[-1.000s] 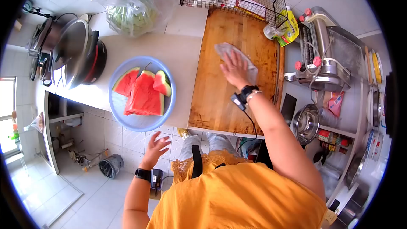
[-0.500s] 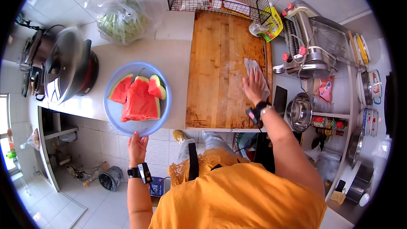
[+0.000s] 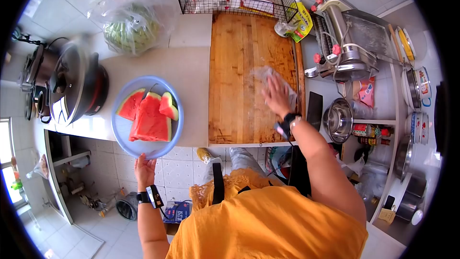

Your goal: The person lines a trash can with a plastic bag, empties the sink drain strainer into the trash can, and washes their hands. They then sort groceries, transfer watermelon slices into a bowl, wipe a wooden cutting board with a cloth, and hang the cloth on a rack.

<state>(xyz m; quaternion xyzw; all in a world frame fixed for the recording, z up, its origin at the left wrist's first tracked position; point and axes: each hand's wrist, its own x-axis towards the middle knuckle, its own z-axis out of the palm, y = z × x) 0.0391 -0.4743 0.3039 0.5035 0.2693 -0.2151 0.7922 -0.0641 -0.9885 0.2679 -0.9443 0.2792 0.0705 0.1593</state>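
My right hand (image 3: 276, 95) lies flat, fingers spread, on a thin whitish cloth (image 3: 262, 71) on the wooden cutting board (image 3: 235, 81). The cloth is blurred and partly hidden under the palm. At the front rim of a blue plastic basket (image 3: 120, 136), my left hand (image 3: 144, 169) is palm up with its fingers stretched out. Its fingertips are at the rim; whether they press on it I cannot tell. Inside the basket lie a large chunk of watermelon (image 3: 151, 120) and two smaller watermelon pieces (image 3: 130, 106) (image 3: 167, 107).
Behind the board stands a black wire basket (image 3: 282, 2) with packets. A yellow pouch (image 3: 302, 21) and a pasta machine (image 3: 342, 38) are to the right, near a steel bowl (image 3: 338, 121). A bagged green vegetable (image 3: 132, 31) and a lidded pot (image 3: 76, 84) stand left.
My right hand and the cloth have moved slightly left across the board. The view has shifted a little, and the left hand stays by the basket's front rim.
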